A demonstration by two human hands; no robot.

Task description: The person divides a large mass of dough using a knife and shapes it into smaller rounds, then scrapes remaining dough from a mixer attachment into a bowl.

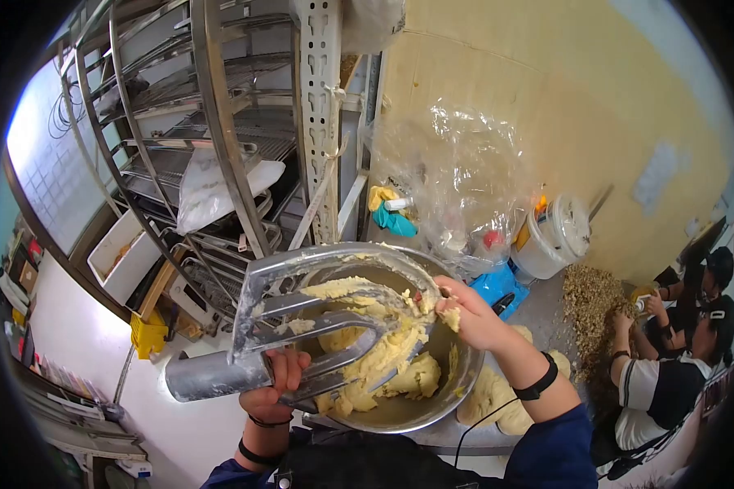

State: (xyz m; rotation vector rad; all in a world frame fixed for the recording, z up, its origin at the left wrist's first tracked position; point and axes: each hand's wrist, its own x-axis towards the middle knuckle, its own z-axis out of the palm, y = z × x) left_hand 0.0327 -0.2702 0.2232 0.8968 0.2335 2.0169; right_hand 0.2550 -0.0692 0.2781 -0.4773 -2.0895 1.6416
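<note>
Over a round metal bowl (465, 359), a large grey metal mixer paddle (220, 376) lies tilted, its bars coated in pale yellow dough (383, 350). My left hand (276, 383) wraps round the paddle near its thick shaft. At the paddle's far right end, my right hand (469, 314) has its fingers closed on a bit of the dough. More dough lies inside the bowl beneath the bars. Smooth pale dough lumps (489, 395) rest on the table just right of the bowl.
A metal tray rack (212, 122) stands at the left. Behind the bowl are a clear plastic bag (473, 179), a blue object (497, 289) and a white bucket (550, 244). Right of them lies a brown crumbly heap (591, 314), with people (669, 383) beside it.
</note>
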